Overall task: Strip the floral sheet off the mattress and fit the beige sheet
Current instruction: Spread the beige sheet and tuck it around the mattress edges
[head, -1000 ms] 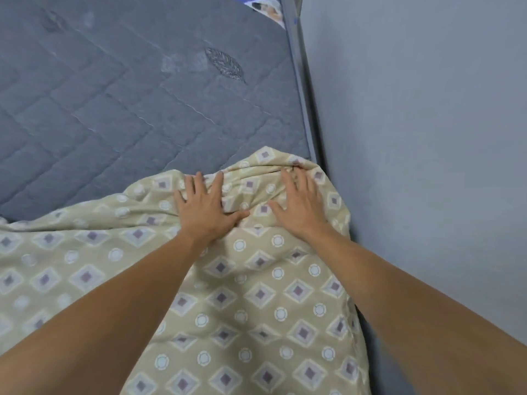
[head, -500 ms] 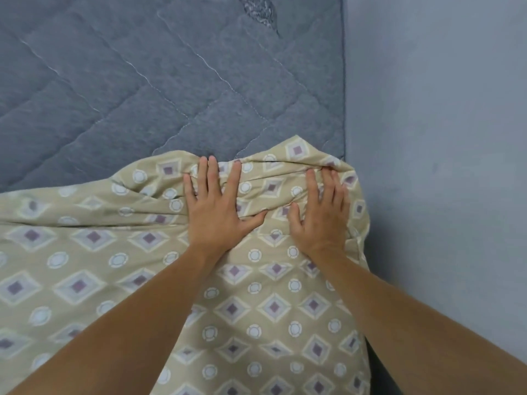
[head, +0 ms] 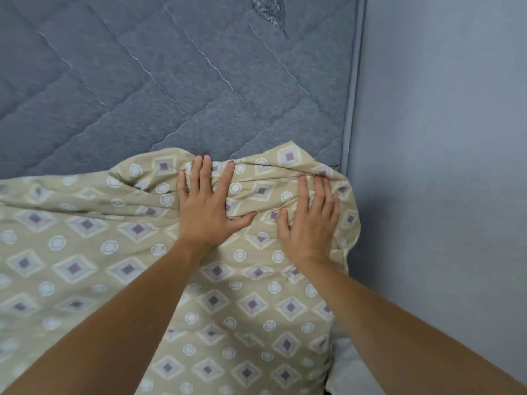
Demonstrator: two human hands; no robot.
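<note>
Beige sheet (head: 137, 252), soft, light, bunching at frame centre on the mattress (head: 171, 81): I am pressing left hand (head: 209, 208) and right hand (head: 309, 223) flat, grip released, best pinched at its crumpled edge.

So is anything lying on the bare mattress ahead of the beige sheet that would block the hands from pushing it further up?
Nothing visible does. The left hand and right hand press flat on the beige sheet at its bunched front edge, and the grey quilted mattress beyond lies bare up to the wall.
</note>
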